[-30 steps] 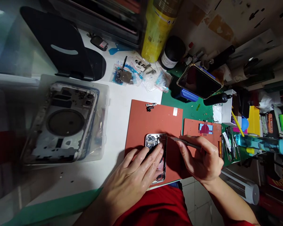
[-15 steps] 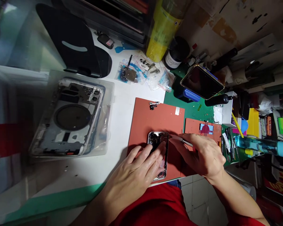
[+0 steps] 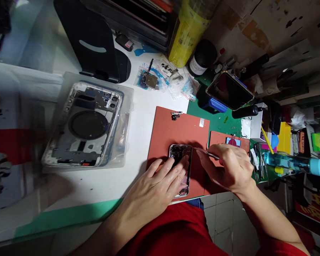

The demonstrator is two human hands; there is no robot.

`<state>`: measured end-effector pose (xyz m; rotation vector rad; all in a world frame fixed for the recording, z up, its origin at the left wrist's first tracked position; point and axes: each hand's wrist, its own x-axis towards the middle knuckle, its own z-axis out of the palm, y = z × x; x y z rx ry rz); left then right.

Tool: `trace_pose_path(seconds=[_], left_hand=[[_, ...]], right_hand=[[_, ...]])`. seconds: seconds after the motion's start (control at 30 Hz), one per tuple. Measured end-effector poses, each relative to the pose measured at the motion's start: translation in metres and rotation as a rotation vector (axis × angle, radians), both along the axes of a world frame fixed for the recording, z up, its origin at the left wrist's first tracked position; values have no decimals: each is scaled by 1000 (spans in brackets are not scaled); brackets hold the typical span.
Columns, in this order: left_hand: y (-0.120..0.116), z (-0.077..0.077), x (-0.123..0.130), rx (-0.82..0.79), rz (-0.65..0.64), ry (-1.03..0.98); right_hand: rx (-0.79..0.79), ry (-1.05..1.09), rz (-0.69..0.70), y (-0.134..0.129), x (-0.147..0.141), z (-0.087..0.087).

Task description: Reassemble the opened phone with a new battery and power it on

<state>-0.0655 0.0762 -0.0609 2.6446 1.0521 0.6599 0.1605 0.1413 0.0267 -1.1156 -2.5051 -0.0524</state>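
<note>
An opened phone (image 3: 180, 148) lies on a reddish-brown mat (image 3: 162, 128), its insides bare inside a silver frame. My left hand (image 3: 160, 181) lies across it from the left, holding it down with fingers stretched over the inside and hiding much of its middle. At the right, my right hand (image 3: 230, 167) is closed round a slim metal tool (image 3: 212, 155) with a thin point. That point is beside the phone's upper right edge; whether it touches cannot be made out. Small loose phone parts (image 3: 176, 114) rest near the mat's top edge.
A larger opened phone shell (image 3: 88, 124) sits on a clear plastic case at the left. Small plastic bags (image 3: 180, 83), a yellow bottle (image 3: 189, 33) and a black jar (image 3: 202, 58) stand behind. A propped phone (image 3: 230, 90) and a blue-capped bottle (image 3: 293, 163) are at the right.
The whole view has shifted slightly. My right hand has tilted the tool a little, and a red part of it shows by the fingers. My left hand stays on the phone.
</note>
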Motion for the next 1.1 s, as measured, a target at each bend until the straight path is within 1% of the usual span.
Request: trace_pose_path(seconds=[0.1,0.2,0.27,0.43,0.53,0.73,0.9,1.1], left_hand=[[0,-1,1,-11,10,-14],[0,-2,2,-23,14,-17],[-1,-2,2,-31,13,-5],[-2,-2,2,-30,23,-1],[-2,-2,3,-24,28,1],[0,0,4,-5,42,-10],[0,-1,3,13,9,-24],[0,0,4,-13,16,-9]], right_hand=[[-59,7,54,3,-2,3],[-55,11,73,4,-4,4],[-81,18,72,4,-5,5],[-71,41,75,5,-6,6],[-101,49,76,6,-6,5],[-77,54,81,7,-5,3],[-90,62,72,8,-5,2],[-95,76,60,10,-7,2]])
